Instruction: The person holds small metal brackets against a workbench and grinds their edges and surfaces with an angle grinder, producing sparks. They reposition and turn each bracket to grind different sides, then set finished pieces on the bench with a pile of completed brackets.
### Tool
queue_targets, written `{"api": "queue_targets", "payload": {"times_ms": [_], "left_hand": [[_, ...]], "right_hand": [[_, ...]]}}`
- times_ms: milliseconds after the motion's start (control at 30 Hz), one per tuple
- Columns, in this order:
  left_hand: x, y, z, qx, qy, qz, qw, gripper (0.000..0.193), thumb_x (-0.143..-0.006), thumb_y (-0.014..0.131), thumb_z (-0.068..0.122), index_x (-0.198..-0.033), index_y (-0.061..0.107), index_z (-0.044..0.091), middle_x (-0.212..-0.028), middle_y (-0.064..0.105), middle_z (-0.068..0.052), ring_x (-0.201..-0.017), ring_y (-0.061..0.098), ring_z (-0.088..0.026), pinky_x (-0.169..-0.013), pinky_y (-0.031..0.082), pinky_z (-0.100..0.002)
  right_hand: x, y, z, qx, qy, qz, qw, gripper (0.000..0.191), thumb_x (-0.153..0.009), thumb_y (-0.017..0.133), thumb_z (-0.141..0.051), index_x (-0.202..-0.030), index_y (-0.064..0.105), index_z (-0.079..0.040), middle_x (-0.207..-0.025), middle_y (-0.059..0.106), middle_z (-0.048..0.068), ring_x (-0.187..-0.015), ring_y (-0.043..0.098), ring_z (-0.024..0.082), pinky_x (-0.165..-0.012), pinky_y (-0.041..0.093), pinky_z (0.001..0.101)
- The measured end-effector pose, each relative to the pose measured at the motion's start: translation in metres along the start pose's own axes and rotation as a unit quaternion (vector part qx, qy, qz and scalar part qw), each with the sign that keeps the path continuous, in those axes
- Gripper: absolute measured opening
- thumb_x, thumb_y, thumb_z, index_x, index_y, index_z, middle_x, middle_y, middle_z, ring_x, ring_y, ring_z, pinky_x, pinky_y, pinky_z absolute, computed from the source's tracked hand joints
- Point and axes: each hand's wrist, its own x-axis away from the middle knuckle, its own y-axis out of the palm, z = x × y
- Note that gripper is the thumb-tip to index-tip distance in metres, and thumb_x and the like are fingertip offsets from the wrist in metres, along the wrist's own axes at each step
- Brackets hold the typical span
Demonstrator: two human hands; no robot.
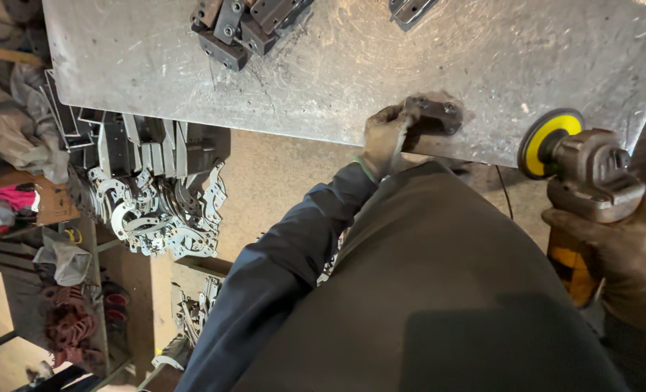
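The left hand (382, 138), in a dirty work glove, grips a small metal bracket (433, 114) at the near edge of the steel table (337, 65), fingers curled around its left end. The bracket is dark, roughly rectangular, with what look like round holes in it; its outline is a little blurred, so its exact shape is hard to tell. It lies flat on the tabletop, just beyond the glove.

The right hand (620, 254), also gloved, is clenched around the body of an angle grinder (587, 174). The grinder has a grey cast-metal head and an orange-yellow body, and its disc (548, 141) is round with a yellow face and a dark rim. The disc stands just off the table's near edge, near the bracket but apart from it, to the right.

The tabletop is dull grey sheet, scored all over with swirling scratches. At its far edge sits a heap of similar dark brackets (243, 25). Below the table to the left lies a pile of flat, curved cut-steel parts (163, 210), pale grey and pierced with holes.
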Motion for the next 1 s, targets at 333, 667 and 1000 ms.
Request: {"api": "queue_targets", "payload": {"times_ms": [333,667,1000], "left_hand": [[-0.002,-0.006,0.077,0.050,-0.014,0.001,0.999,0.018,-0.092,0.077,0.010,-0.108,0.072,0.005,-0.112,0.073,-0.014,-0.103,0.074,-0.028,-0.090,0.060,-0.034],[-0.010,-0.013,0.135,-0.007,0.091,-0.116,0.989,0.024,-0.092,0.076,0.012,-0.115,0.070,0.008,-0.124,0.066,-0.014,-0.114,0.069,-0.034,-0.096,0.060,-0.040],[-0.007,-0.017,0.133,0.009,0.138,-0.193,0.971,0.047,-0.083,0.074,0.001,-0.128,0.066,0.009,-0.134,0.061,-0.014,-0.126,0.062,-0.035,-0.106,0.056,-0.041]], "right_hand": [[-0.021,-0.006,0.023,0.085,-0.069,-0.016,0.994,0.068,-0.072,0.086,-0.005,-0.136,0.062,0.003,-0.122,0.071,0.013,-0.107,0.071,0.019,-0.089,0.061,0.0331],[-0.008,0.008,-0.001,0.056,-0.102,-0.003,0.993,0.094,-0.065,0.089,-0.011,-0.147,0.048,0.007,-0.128,0.067,0.016,-0.116,0.068,0.021,-0.096,0.058,0.0354],[0.002,0.013,-0.060,0.042,-0.038,-0.036,0.998,0.068,-0.069,0.082,-0.001,-0.132,0.060,0.003,-0.116,0.075,0.013,-0.111,0.073,0.022,-0.099,0.058,0.0379]]}}
